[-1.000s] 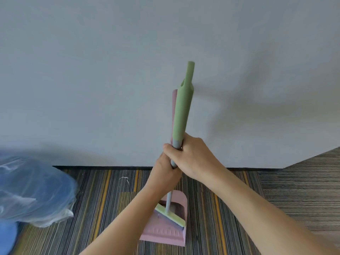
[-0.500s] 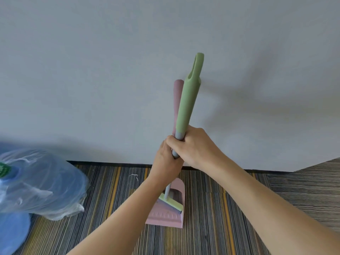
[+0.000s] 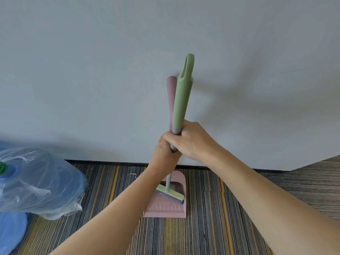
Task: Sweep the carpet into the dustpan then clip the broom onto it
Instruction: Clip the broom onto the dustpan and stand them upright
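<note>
Both hands clench the two upright handles together — the right hand point(image 3: 191, 140) wraps the grey shaft just under the broom point(image 3: 182, 100)'s green grip, the left hand point(image 3: 163, 153) closes just below and behind it, seemingly pressing the pink dustpan handle point(image 3: 171, 100) against the broom so the clip can catch. Below the hands, the broom head point(image 3: 170, 193) sits inside the dustpan point(image 3: 165, 210) on the striped carpet point(image 3: 211, 227). The wall point(image 3: 110, 70) stands close beyond; a wrapped water jug point(image 3: 36, 181) lies well left, leaving free room to the right.
</note>
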The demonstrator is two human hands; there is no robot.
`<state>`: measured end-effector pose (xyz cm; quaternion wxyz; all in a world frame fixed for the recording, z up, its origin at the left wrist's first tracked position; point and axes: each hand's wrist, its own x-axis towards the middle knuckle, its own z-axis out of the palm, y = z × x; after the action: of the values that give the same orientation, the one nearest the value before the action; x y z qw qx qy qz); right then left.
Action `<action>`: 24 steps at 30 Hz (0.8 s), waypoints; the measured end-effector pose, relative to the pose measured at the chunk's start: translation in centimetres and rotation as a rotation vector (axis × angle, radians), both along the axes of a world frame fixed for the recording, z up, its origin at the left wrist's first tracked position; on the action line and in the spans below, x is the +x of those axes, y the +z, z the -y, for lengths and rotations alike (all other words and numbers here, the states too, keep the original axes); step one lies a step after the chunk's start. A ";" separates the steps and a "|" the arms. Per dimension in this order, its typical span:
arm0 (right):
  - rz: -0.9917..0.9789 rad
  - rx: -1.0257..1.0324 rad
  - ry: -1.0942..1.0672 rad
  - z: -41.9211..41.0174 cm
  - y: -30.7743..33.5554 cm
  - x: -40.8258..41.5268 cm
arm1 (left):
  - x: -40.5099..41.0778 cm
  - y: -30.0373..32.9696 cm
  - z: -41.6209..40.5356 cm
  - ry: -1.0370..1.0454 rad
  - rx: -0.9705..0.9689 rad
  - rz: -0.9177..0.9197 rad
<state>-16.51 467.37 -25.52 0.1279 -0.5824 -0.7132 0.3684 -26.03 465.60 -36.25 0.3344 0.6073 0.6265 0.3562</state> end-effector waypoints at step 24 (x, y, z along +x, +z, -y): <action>0.014 0.077 -0.058 -0.8 -1.7 1.0 | 0.5 -0.9 -1.5 -0.121 -0.051 -0.185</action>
<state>-15.47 468.12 -27.19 0.1558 -0.6000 -0.7107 0.3326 -25.53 467.09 -37.18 0.3113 0.6658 0.6256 0.2617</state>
